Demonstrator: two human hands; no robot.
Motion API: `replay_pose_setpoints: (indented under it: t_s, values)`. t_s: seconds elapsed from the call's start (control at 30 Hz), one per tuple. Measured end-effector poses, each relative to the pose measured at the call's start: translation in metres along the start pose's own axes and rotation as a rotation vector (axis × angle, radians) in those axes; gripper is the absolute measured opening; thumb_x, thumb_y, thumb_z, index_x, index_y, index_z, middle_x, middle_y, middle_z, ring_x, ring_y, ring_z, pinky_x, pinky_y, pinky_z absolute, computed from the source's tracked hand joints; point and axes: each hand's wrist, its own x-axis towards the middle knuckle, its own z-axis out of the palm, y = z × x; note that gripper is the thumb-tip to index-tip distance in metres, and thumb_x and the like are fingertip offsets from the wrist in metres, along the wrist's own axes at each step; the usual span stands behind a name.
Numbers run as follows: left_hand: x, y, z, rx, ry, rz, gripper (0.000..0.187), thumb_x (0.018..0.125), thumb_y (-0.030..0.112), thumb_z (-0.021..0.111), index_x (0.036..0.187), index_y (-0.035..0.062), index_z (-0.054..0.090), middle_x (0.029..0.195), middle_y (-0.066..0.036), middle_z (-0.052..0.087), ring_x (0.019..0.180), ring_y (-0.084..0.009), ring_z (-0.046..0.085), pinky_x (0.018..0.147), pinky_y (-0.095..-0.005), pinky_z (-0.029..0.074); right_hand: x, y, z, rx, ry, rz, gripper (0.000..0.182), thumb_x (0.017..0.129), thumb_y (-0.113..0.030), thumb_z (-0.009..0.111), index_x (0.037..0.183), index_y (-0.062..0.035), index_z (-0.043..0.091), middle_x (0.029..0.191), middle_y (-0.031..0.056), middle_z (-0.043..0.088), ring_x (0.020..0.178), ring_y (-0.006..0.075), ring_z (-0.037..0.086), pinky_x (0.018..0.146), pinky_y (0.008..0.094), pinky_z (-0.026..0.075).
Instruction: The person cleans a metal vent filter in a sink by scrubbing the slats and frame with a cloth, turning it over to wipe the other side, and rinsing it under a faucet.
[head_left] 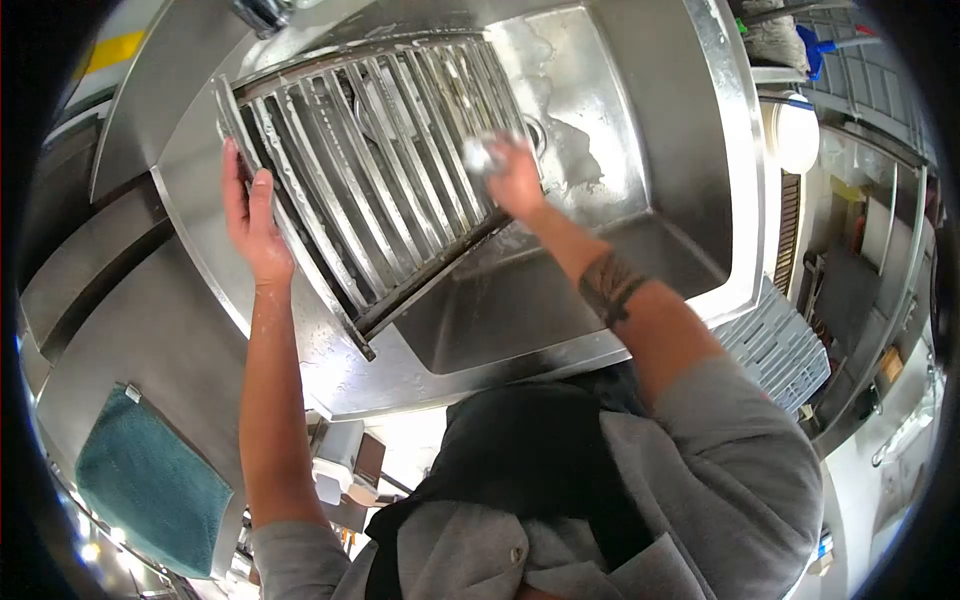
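A metal baffle filter (385, 165) with long parallel slats lies tilted across the sink, wet and streaked with white suds. My left hand (258, 225) is against its left outer edge, thumb and fingers stretched and apart. Over the slats near the filter's right side, my right hand (515, 180) is blurred by motion. It is closed on a silvery scouring pad (482, 155), whose details are smeared.
The steel sink (690, 150) surrounds the filter, with wet patches on its floor. A faucet (262, 15) stands at the top left. On the steel counter lies a folded green towel (150, 480). A grey slatted mat (775, 345) is at the right.
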Motion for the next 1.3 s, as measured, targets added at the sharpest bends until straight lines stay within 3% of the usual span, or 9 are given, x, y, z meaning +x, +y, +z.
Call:
replay_pose_setpoints:
  t_s: [0.07,0.2,0.3,0.33,0.47,0.6,0.77,1.0,1.3]
  values:
    - [0.001,0.000,0.000,0.034,-0.017,-0.004,0.054,0.105,0.009,0.054,0.155,-0.0045,0.039,0.162,-0.014,0.041,0.148,-0.0226,0.038,0.124,-0.0365,0.026,0.062,-0.016,0.002,-0.167,0.151,-0.226,0.041,0.083,-0.004,0.066,0.123,-0.0085,0.072,0.128,0.0231,0.066,0.122,0.0422,0.058,0.106,0.0446,0.050]
    - [-0.001,0.000,-0.001,0.118,-0.026,0.034,0.054,0.106,0.012,0.051,0.156,-0.0040,0.039,0.163,-0.014,0.040,0.148,-0.0228,0.038,0.123,-0.0364,0.026,0.179,-0.054,0.019,0.009,0.237,-0.075,0.045,0.082,-0.010,0.066,0.127,-0.0050,0.069,0.110,0.0266,0.073,0.110,0.0440,0.067,0.101,0.0469,0.052]
    - [-0.001,-0.001,-0.004,0.102,-0.029,0.052,0.052,0.105,0.008,0.053,0.154,-0.0048,0.041,0.162,-0.015,0.041,0.148,-0.0230,0.039,0.124,-0.0370,0.026,0.132,-0.044,0.007,0.095,0.020,0.075,0.052,0.084,-0.015,0.070,0.135,-0.0044,0.064,0.121,0.0268,0.070,0.116,0.0411,0.066,0.101,0.0462,0.052]
    - [0.001,-0.002,-0.001,0.054,-0.022,0.066,0.052,0.104,0.005,0.056,0.153,-0.0054,0.043,0.161,-0.015,0.043,0.148,-0.0233,0.040,0.124,-0.0374,0.026,0.090,-0.025,0.016,-0.011,0.208,-0.025,0.057,0.080,-0.018,0.078,0.133,-0.0047,0.062,0.118,0.0260,0.069,0.112,0.0457,0.064,0.099,0.0498,0.051]
    - [0.001,-0.002,-0.003,0.056,-0.017,0.061,0.051,0.104,0.005,0.057,0.152,-0.0052,0.044,0.160,-0.015,0.043,0.147,-0.0231,0.040,0.124,-0.0374,0.026,-0.056,-0.012,-0.011,0.310,-0.024,0.211,0.051,0.084,0.000,0.076,0.133,-0.0036,0.065,0.132,0.0190,0.068,0.117,0.0307,0.068,0.105,0.0380,0.055]
    - [0.002,0.000,-0.004,0.141,-0.008,0.072,0.051,0.104,0.006,0.057,0.152,-0.0050,0.044,0.160,-0.014,0.044,0.147,-0.0229,0.041,0.124,-0.0372,0.026,0.018,-0.034,-0.004,-0.100,0.041,0.012,0.045,0.083,-0.011,0.076,0.127,-0.0038,0.070,0.122,0.0213,0.071,0.114,0.0338,0.069,0.101,0.0424,0.056]
    - [0.001,0.001,-0.002,0.158,-0.023,0.031,0.054,0.106,0.012,0.052,0.156,-0.0034,0.039,0.161,-0.014,0.042,0.146,-0.0229,0.041,0.123,-0.0364,0.026,0.162,-0.072,0.007,-0.121,0.140,-0.047,0.042,0.083,-0.015,0.070,0.124,-0.0080,0.072,0.119,0.0215,0.072,0.108,0.0336,0.071,0.095,0.0443,0.057]
    - [0.002,0.000,-0.002,0.129,-0.007,0.091,0.052,0.104,0.006,0.057,0.152,-0.0050,0.044,0.160,-0.015,0.044,0.148,-0.0240,0.039,0.124,-0.0375,0.026,-0.013,-0.027,-0.033,-0.562,-0.326,-0.307,0.041,0.086,-0.012,0.068,0.127,-0.0105,0.065,0.130,0.0148,0.069,0.110,0.0274,0.071,0.089,0.0405,0.063]
    - [0.001,0.001,-0.002,0.073,-0.032,0.062,0.052,0.104,0.007,0.056,0.153,-0.0062,0.042,0.160,-0.015,0.043,0.147,-0.0246,0.040,0.123,-0.0379,0.027,0.187,-0.110,-0.025,-0.661,-0.280,-0.234,0.049,0.082,-0.017,0.069,0.131,-0.0127,0.064,0.130,0.0154,0.068,0.115,0.0357,0.068,0.094,0.0481,0.057]
